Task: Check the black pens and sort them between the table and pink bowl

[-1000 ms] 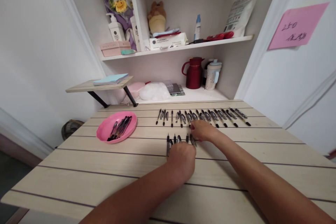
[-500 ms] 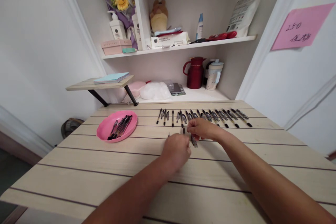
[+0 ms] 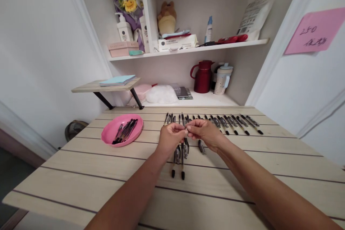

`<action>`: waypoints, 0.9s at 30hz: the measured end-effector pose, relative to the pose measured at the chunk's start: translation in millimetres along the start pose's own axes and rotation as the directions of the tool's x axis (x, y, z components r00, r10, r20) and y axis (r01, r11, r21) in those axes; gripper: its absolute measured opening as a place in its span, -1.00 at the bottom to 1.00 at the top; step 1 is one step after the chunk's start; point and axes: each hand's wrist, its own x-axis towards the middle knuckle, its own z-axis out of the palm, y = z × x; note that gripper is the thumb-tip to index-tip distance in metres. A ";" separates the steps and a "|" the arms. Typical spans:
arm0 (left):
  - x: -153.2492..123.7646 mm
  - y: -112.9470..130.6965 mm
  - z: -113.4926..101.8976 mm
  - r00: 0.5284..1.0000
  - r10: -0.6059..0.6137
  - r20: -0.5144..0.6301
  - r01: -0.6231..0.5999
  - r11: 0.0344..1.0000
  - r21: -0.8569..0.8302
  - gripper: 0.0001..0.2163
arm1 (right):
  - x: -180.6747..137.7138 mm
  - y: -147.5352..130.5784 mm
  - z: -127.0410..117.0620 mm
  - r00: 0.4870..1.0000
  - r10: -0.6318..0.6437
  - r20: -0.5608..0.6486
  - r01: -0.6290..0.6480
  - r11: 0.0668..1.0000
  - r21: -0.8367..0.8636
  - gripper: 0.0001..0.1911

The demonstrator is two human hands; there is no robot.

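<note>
My left hand (image 3: 171, 138) and my right hand (image 3: 206, 133) meet fingertip to fingertip above the row of pens. Both are closed in a pinch, and whatever small thing sits between the fingers is too tiny to name. Below them, black pens (image 3: 183, 167) lie lengthwise on the table, partly hidden by the hands, with dark clear pen caps (image 3: 177, 154) beside them. A loose pen cap (image 3: 201, 147) lies under my right hand. Farther right, several pens (image 3: 231, 125) with caps between them form a row along the back.
A pink bowl (image 3: 104, 136) with several pens stands on the slatted table (image 3: 107, 179) at the left. Behind it is a small raised shelf (image 3: 88, 87) bearing light blue paper. A red jug (image 3: 203, 77) and a speckled cup (image 3: 222, 81) stand in the cabinet.
My hands, which were lower and apart, have come together at the fingertips, the left moving up. Pens and caps formerly behind my left hand now show below it. The view has shifted slightly.
</note>
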 end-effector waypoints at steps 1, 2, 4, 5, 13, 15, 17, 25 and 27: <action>-0.3 0.2 -0.4 1.000 -0.013 0.011 0.013 0.999 -0.032 -0.80 | 1.6 -0.8 -1.6 0.999 -0.013 -0.031 0.013 1.000 0.012 -0.68; -0.8 0.1 -0.7 0.999 -0.026 0.026 0.027 0.998 -0.056 -0.76 | 3.4 -2.3 -4.3 0.997 -0.027 -0.074 0.029 0.999 0.027 -0.67; -2.4 -0.2 -0.5 0.996 -0.059 0.066 0.064 0.996 -0.067 -0.71 | 7.0 -6.7 -12.2 0.983 -0.058 -0.176 0.068 0.997 0.049 -0.65; -3.5 -0.4 0.0 0.993 -0.082 0.084 0.087 0.994 -0.059 -0.71 | 8.7 -9.0 -16.8 0.973 -0.073 -0.221 0.086 0.995 0.051 -0.65; -14.2 1.3 5.0 0.957 -0.189 0.221 0.190 0.982 0.018 -0.70 | 12.0 -19.7 -37.4 0.949 -0.115 -0.295 0.120 0.993 -0.002 -0.63; -15.3 1.4 4.5 0.954 -0.188 0.233 0.183 0.982 0.044 -0.69 | 11.1 -21.1 -37.5 0.954 -0.119 -0.276 0.124 0.992 0.003 -0.65; -15.6 1.0 4.0 0.954 -0.176 0.243 0.166 0.984 0.062 -0.69 | 10.2 -22.3 -37.6 0.956 -0.120 -0.267 0.128 0.992 0.010 -0.66; -17.5 4.5 4.8 0.956 -0.164 0.244 0.147 0.985 0.085 -0.70 | 8.4 -23.6 -37.2 0.964 -0.145 -0.221 0.136 0.989 -0.055 -0.64; -18.2 6.1 4.8 0.955 -0.168 0.245 0.150 0.985 0.089 -0.69 | 7.7 -23.8 -36.6 0.968 -0.142 -0.207 0.128 0.989 -0.078 -0.64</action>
